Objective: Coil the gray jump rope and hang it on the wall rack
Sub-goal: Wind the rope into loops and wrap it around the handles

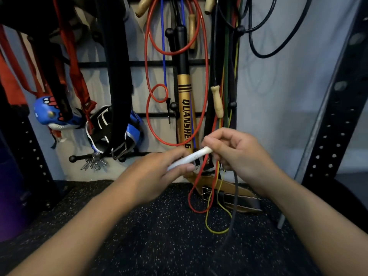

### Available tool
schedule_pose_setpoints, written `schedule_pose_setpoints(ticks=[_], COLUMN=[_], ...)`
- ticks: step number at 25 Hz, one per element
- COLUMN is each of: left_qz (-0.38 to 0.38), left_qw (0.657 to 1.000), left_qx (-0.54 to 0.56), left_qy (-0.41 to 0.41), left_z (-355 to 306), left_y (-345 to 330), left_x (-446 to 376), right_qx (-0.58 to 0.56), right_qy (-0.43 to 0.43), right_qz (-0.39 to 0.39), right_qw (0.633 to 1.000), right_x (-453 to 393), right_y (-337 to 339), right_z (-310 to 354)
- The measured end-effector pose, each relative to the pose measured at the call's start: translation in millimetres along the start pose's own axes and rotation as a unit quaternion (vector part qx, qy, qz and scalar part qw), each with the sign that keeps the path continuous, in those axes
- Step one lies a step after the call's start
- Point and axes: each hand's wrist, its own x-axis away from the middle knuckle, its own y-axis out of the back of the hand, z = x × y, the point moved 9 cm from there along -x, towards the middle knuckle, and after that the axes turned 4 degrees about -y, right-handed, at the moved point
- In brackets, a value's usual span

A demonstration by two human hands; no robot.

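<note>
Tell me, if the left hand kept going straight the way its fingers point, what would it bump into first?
Probably the right hand, which holds the other end of the white handle gripped by the left hand. Depth is uncertain; past it hang the cords on the wall rack.

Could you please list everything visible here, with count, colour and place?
handle: one, white, held between both hands, centre
gray rope: one, gray, hanging from the right hand to the floor
bat: one, gold and black, hanging on the rack, centre
red rope: one or more, red, looped on the rack around the bat
wooden handles: several, tan, hanging on the rack
boxing gloves: two pairs or so, blue, white and black, left on the rack
keys: one bunch, silver, on a low peg
belt: one, brown, on the floor by the wall
floor: black, speckled
left hand: gripping the handle
right hand: gripping the handle's other end
</note>
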Motion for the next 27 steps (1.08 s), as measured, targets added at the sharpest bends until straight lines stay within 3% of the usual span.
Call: schedule_pose_setpoints(ticks=[2,4,6,9,12,14,15,19,23,25,27], left_qz=[-0.014,-0.048,-0.144,-0.266,-0.294,-0.295,-0.295,-0.302,-0.282,-0.337,-0.418], left_qw=[1.0,0.992,0.96,0.845,0.716,0.659,0.653,0.684,0.684,0.729,0.816], left_qx=[0.016,0.109,0.232,0.447,0.62,0.682,0.689,0.658,0.661,0.569,0.36], left_qy=[0.015,0.033,0.071,0.125,0.127,0.116,0.111,0.09,0.122,0.174,0.173], left_z=[9.9,20.9,33.2,38.0,24.8,15.2,13.7,17.4,11.9,22.4,24.4], left_y=[9.2,24.1,40.6,38.0,15.7,7.7,7.8,18.9,7.3,19.2,61.3], left_x=[3.5,9.1,13.8,18.0,8.7,3.1,1.5,4.1,6.6,17.1,33.0], right_qx=[-0.014,0.005,0.014,-0.024,-0.028,-0.019,-0.034,-0.225,-0.19,-0.163,-0.063], right_qy=[-0.019,-0.054,-0.081,-0.105,-0.095,-0.08,-0.078,-0.093,-0.059,-0.079,-0.089], right_qz=[0.011,0.014,-0.005,-0.007,0.049,0.065,0.067,0.068,0.029,0.025,0.049], right_qw=[1.0,0.998,0.997,0.994,0.994,0.995,0.994,0.968,0.98,0.983,0.993], right_x=[2.7,7.5,14.1,19.6,22.9,25.7,26.8,24.4,17.4,15.9,16.2], right_y=[10.0,28.6,43.4,29.2,-20.9,-47.6,-55.3,-59.7,-41.5,-26.6,-11.9], right_z=[-2.1,-7.0,-14.2,-25.2,-25.3,-21.5,-20.4,-15.8,-6.7,-7.9,-4.0])
